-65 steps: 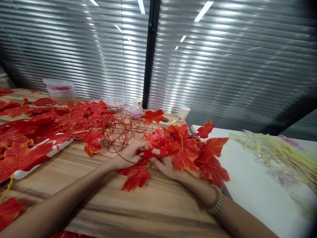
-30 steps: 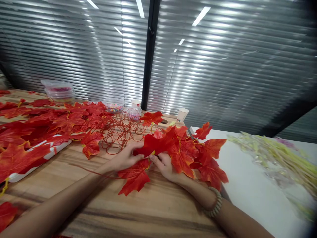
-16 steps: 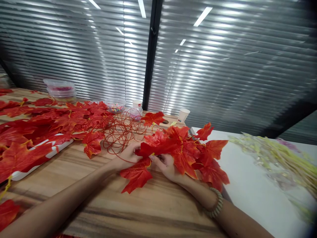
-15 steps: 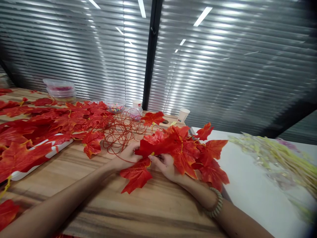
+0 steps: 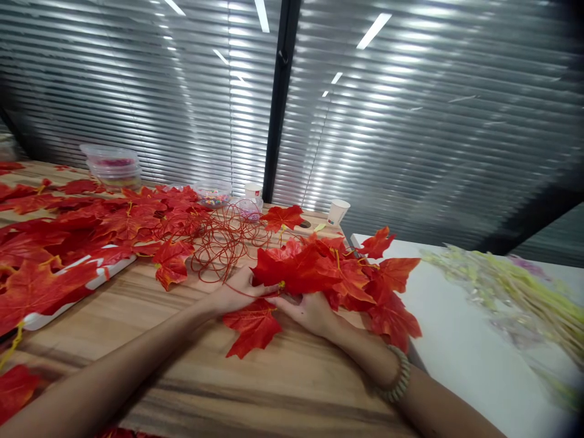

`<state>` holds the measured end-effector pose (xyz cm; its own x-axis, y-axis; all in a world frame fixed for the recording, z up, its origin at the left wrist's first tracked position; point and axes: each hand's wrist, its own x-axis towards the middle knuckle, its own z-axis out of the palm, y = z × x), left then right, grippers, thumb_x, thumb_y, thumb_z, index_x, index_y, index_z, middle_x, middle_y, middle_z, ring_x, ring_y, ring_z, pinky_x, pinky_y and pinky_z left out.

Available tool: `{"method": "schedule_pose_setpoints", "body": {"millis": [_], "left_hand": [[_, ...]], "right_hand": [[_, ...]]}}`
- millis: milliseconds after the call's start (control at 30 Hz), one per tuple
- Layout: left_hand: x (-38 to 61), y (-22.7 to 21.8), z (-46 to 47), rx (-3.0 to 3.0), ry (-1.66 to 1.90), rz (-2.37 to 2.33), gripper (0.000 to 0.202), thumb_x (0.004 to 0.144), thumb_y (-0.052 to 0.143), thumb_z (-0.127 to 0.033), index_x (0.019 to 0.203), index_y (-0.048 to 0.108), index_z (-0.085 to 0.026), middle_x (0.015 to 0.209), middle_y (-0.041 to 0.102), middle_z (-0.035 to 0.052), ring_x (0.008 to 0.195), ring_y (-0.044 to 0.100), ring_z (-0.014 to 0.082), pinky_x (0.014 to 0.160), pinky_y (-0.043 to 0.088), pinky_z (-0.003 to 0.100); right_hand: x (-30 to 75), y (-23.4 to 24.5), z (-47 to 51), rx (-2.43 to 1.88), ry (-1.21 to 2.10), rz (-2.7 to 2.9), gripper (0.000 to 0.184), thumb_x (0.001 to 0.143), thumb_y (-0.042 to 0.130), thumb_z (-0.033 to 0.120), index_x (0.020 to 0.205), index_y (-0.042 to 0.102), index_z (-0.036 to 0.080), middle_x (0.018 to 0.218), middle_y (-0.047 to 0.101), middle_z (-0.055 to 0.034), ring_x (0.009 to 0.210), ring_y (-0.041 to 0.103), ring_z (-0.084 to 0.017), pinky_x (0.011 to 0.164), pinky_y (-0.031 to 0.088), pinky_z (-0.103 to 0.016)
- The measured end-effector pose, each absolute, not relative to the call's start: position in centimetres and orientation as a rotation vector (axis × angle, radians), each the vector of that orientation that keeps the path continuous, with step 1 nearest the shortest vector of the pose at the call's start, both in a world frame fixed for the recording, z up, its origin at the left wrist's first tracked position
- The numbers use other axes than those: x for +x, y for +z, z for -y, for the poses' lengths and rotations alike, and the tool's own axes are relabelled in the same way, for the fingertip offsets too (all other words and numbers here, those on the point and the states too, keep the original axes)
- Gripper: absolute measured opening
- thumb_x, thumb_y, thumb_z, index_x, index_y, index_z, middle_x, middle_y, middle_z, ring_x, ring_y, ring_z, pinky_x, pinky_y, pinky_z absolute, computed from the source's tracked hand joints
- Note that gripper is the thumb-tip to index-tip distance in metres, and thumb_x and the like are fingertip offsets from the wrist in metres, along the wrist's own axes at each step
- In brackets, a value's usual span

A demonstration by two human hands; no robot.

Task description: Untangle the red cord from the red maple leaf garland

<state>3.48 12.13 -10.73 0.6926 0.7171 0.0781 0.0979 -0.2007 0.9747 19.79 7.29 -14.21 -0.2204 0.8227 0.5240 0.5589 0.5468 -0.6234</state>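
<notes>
My left hand (image 5: 238,292) is closed on the left edge of a red artificial maple leaf (image 5: 296,271), its thumb lying by the yellow stem. From the right, my right hand (image 5: 312,313) grips the same leaf from below, its thumb stretched toward the stem and its other fingers partly hidden. A thin red cord (image 5: 253,296) runs across my left hand toward the stem. Just below both hands hangs another maple leaf (image 5: 254,327). More strung leaves (image 5: 392,313) bunch up to the right of my right hand.
Tangled red cord (image 5: 221,246) lies behind my left hand. Many loose maple leaves (image 5: 123,222) cover the left side, partly over a white tray (image 5: 109,274). Paper cups (image 5: 338,212), a bead tub (image 5: 213,194) and stacked containers (image 5: 113,167) stand behind. Yellow stems (image 5: 524,292) lie on the white table.
The held leaf has turned and spread out more to the right. My right thumb has slid slightly down and left from the stem, and my left thumb now reaches toward it.
</notes>
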Motion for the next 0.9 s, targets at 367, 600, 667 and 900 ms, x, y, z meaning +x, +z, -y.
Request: {"method": "schedule_pose_setpoints", "body": {"millis": [367, 600, 667, 900], "left_hand": [[3.13, -11.60, -12.57, 1.855, 0.700, -0.731, 0.036, 0.075, 0.057, -0.033, 0.107, 0.057, -0.015, 0.102, 0.065, 0.0077, 0.100, 0.056, 0.0230, 0.086, 0.045, 0.034], [2.83, -11.65, -12.89, 1.930, 0.708, -0.733, 0.036, 0.078, 0.054, -0.038, 0.107, 0.058, -0.017, 0.107, 0.064, 0.0077, 0.104, 0.055, 0.0232, 0.089, 0.043, 0.032], [2.82, -11.63, -12.85, 1.927, 0.706, -0.743, 0.037, 0.078, 0.054, -0.039, 0.107, 0.058, -0.016, 0.105, 0.064, 0.0079, 0.103, 0.055, 0.0237, 0.088, 0.044, 0.033], [3.00, -11.26, -12.55, 1.898, 0.726, -0.760, 0.043, 0.075, 0.058, -0.041, 0.110, 0.055, -0.017, 0.107, 0.064, 0.0073, 0.104, 0.055, 0.0239, 0.090, 0.043, 0.034]], "right_hand": [[19.66, -13.68, -7.19, -1.110, 0.236, 1.913, 0.019, 0.084, 0.051, 0.030, 0.079, 0.064, 0.017, 0.075, 0.066, -0.0067, 0.074, 0.060, -0.019, 0.070, 0.047, -0.030], [19.76, -13.76, -7.28, -1.048, 0.225, 1.897, 0.015, 0.085, 0.049, 0.024, 0.086, 0.062, 0.017, 0.081, 0.067, -0.0068, 0.077, 0.062, -0.018, 0.075, 0.047, -0.030], [19.82, -13.88, -7.31, -1.056, 0.215, 1.892, 0.016, 0.085, 0.048, 0.025, 0.083, 0.062, 0.018, 0.078, 0.066, -0.0061, 0.075, 0.061, -0.018, 0.073, 0.047, -0.030], [19.95, -14.13, -7.40, -1.045, 0.201, 1.878, 0.015, 0.084, 0.048, 0.023, 0.077, 0.059, 0.018, 0.070, 0.063, -0.0040, 0.068, 0.058, -0.016, 0.068, 0.046, -0.028]]}}
